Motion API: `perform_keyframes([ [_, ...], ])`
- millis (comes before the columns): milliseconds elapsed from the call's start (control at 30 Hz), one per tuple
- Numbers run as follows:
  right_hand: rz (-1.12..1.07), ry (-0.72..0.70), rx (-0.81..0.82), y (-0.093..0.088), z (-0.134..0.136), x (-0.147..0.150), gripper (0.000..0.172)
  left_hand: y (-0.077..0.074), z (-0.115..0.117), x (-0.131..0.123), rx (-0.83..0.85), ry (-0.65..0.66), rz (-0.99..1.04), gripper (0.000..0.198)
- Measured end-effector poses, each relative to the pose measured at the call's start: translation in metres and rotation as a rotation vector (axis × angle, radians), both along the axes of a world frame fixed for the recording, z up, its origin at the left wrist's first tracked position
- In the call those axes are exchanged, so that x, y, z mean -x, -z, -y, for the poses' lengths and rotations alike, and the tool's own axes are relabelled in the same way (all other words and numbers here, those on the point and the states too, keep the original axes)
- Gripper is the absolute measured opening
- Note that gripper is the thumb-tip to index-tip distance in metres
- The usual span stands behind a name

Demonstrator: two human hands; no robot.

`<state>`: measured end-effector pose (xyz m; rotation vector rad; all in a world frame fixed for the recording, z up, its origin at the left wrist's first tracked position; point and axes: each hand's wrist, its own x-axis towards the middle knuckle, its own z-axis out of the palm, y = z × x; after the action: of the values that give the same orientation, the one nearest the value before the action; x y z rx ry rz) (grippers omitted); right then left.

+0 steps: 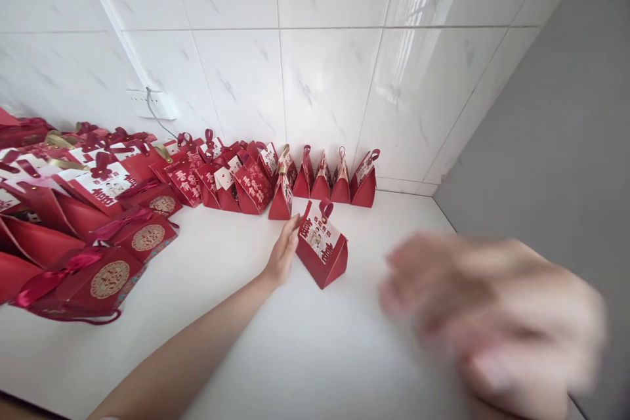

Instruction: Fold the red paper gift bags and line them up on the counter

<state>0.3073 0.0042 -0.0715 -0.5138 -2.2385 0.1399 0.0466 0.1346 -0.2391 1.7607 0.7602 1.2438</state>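
A red triangular gift box (323,246) with a white card and a dark red ribbon loop stands on the white table (275,354). My left hand (284,252) is at its left side, its fingers against the box edge. Close to the camera at the right is my right hand (492,315), smeared by motion, apart from the box; its fingers and anything in them cannot be made out. Behind the box, a row of similar red boxes (363,184) stands along the wall.
Many red boxes with ribbons and cards crowd the left side, among them boxes with round gold emblems (110,279). A white socket with a cable (152,105) is on the tiled wall (325,72). A grey panel (551,144) rises at the right.
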Motion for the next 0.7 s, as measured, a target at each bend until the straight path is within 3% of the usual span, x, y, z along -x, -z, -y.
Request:
perform_keyframes([
  [100,-0.147,0.139,0.245,0.007,-0.059,0.015,0.041,-0.006,0.022,-0.005,-0.372,-0.097,-0.254,0.106],
  [167,-0.22,0.11,0.377,0.022,-0.094,0.029,0.043,-0.006,0.032,-0.01,-0.415,-0.135,-0.412,0.119],
  [300,-0.132,0.008,0.487,0.061,-0.131,0.048,0.039,-0.004,0.028,-0.012,-0.347,-0.156,-0.503,0.101],
  [433,-0.106,0.161,0.294,0.089,-0.14,0.056,0.043,-0.005,0.006,0.003,-0.32,-0.113,-0.515,0.069],
  [567,-0.02,0.353,0.157,0.097,-0.147,0.06,0.042,0.001,-0.011,0.011,-0.104,0.002,-0.312,0.053],
  [700,-0.074,0.359,0.216,0.099,-0.15,0.06,0.04,0.01,-0.025,0.01,0.25,0.11,0.002,0.05],
])
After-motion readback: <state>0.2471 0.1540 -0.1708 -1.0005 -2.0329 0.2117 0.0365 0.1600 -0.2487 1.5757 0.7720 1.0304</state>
